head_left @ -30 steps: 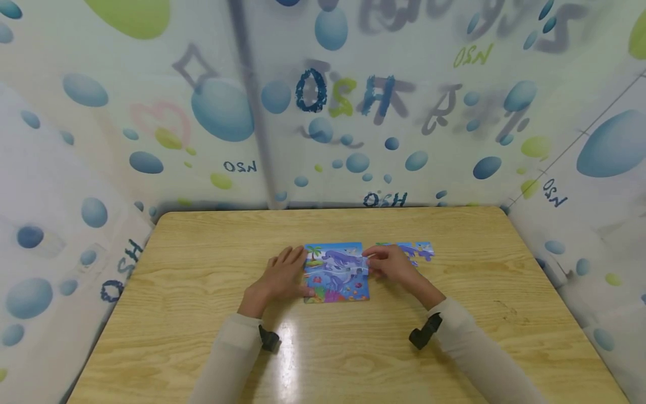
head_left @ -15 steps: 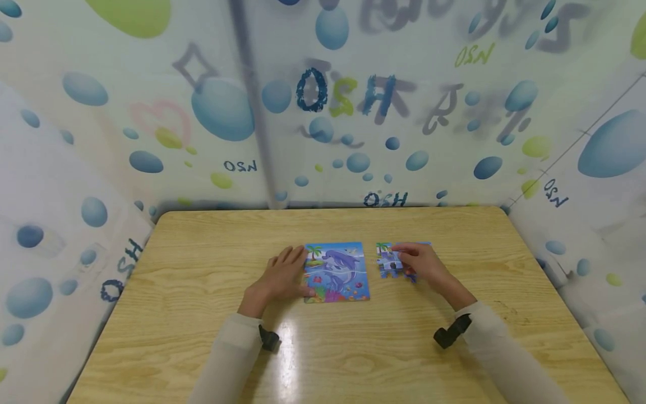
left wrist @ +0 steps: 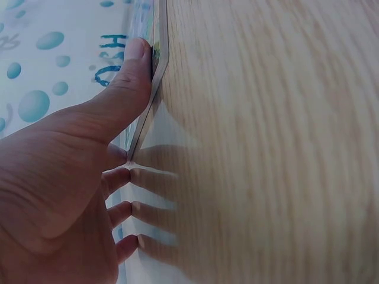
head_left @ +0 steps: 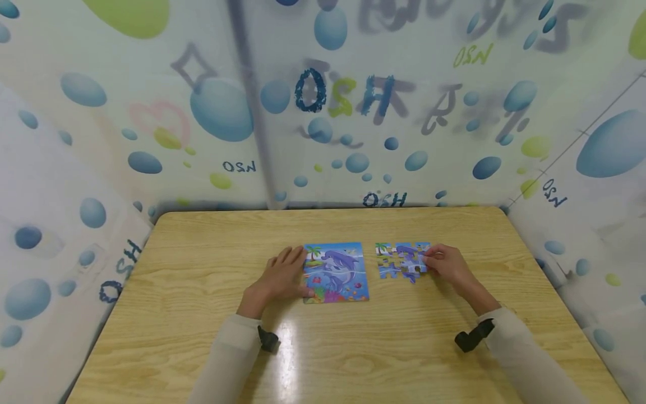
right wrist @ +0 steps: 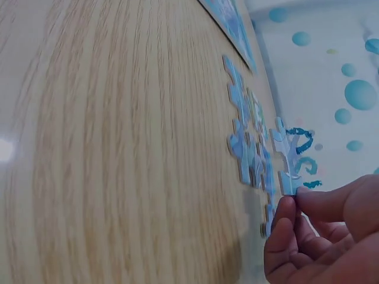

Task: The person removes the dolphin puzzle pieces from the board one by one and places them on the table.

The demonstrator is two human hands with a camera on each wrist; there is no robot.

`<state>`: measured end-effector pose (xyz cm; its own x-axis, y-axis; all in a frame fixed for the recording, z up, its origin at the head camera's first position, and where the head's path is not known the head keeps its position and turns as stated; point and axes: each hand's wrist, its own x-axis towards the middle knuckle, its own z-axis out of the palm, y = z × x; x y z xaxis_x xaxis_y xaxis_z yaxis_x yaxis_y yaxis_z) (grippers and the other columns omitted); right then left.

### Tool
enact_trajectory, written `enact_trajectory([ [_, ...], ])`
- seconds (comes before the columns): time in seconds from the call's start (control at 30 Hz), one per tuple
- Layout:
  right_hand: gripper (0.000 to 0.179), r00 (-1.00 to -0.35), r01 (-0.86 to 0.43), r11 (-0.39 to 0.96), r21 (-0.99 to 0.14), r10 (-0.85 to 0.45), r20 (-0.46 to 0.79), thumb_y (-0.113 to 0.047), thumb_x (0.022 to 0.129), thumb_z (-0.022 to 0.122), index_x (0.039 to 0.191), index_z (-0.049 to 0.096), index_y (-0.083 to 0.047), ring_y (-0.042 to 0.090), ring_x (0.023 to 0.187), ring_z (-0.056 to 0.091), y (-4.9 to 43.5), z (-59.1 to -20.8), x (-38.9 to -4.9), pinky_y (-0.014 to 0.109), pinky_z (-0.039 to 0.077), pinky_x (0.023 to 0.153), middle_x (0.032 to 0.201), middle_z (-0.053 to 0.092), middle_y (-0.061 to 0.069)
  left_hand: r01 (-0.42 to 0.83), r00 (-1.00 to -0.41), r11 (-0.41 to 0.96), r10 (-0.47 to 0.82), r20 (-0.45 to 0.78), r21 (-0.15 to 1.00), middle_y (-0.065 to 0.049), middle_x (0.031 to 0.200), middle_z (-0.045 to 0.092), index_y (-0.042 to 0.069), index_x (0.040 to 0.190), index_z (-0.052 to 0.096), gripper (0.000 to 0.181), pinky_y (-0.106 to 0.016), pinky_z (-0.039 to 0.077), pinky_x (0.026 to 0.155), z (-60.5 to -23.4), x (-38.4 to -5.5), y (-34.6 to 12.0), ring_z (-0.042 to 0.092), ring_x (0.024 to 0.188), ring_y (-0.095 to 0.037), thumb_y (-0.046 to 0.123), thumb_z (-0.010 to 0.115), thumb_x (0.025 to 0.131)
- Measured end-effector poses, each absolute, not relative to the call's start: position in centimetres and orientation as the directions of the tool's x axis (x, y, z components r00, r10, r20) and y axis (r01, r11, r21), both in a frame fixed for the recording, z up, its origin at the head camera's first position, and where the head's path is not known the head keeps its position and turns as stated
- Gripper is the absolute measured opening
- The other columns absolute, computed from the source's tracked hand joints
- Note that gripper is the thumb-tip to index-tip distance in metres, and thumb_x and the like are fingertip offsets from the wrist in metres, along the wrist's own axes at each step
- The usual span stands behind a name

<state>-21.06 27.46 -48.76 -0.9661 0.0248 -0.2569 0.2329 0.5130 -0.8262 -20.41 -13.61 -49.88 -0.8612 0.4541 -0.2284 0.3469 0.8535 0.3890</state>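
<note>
A square dolphin picture board (head_left: 338, 272) lies flat at the middle of the table. My left hand (head_left: 280, 278) rests along its left side, fingers extended. In the left wrist view the thumb (left wrist: 137, 56) lies over the board's edge, while the other fingertips touch the tabletop. To the right of the board is a partly joined jigsaw puzzle (head_left: 388, 272) with the same dolphin and palm colours. At its right edge my right hand (head_left: 451, 269) pinches a puzzle piece (right wrist: 287, 157) between thumb and fingers. In the right wrist view that piece is tilted up above the joined pieces.
The wooden table (head_left: 343, 348) has rounded back corners and a glossy light streak in front of the left hand. Behind it stands a wall covering (head_left: 434, 101) printed with blue and green bubbles and lettering. A dark camera (head_left: 474, 335) is strapped to each wrist.
My right hand has carried the puzzle piece rightward, from the board's right edge over the joined pieces to their right edge. The left hand and the board have stayed put.
</note>
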Motion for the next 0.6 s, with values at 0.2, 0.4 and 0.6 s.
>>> enact_trajectory([
  [0.2, 0.018, -0.955, 0.272, 0.552, -0.788, 0.055, -0.291, -0.006, 0.099, 0.057, 0.108, 0.06, 0.008, 0.009, 0.077, 0.058, 28.7, -48.8, -20.9, 0.025, 0.051, 0.065, 0.093, 0.066, 0.008, 0.35, -0.858, 0.849, 0.46, -0.229, 0.396, -0.015, 0.166, 0.013, 0.005, 0.159, 0.018, 0.105, -0.063, 0.017, 0.116, -49.8, -20.4, -13.7, 0.008, 0.152, -0.041, 0.057, 0.071, 0.084],
  [0.4, 0.021, -0.95, 0.289, 0.581, -0.76, 0.078, -0.302, -0.007, 0.099, 0.056, 0.112, 0.062, 0.009, 0.01, 0.075, 0.06, 29.9, -48.9, -21.0, 0.027, 0.051, 0.063, 0.091, 0.069, 0.008, 0.339, -0.853, 0.847, 0.461, -0.247, 0.41, -0.013, 0.167, 0.01, 0.007, 0.159, 0.015, 0.104, -0.062, 0.014, 0.118, -49.7, -20.2, -13.8, 0.004, 0.152, -0.039, 0.056, 0.07, 0.085],
  [0.6, 0.023, -0.953, 0.276, 0.571, -0.773, 0.059, -0.297, -0.007, 0.1, 0.055, 0.112, 0.06, 0.011, 0.009, 0.075, 0.061, 31.0, -49.0, -21.1, 0.026, 0.053, 0.064, 0.09, 0.068, 0.007, 0.346, -0.853, 0.845, 0.464, -0.239, 0.408, -0.014, 0.166, 0.011, 0.007, 0.159, 0.016, 0.104, -0.063, 0.014, 0.117, -49.7, -20.3, -13.8, 0.005, 0.152, -0.04, 0.056, 0.07, 0.086],
])
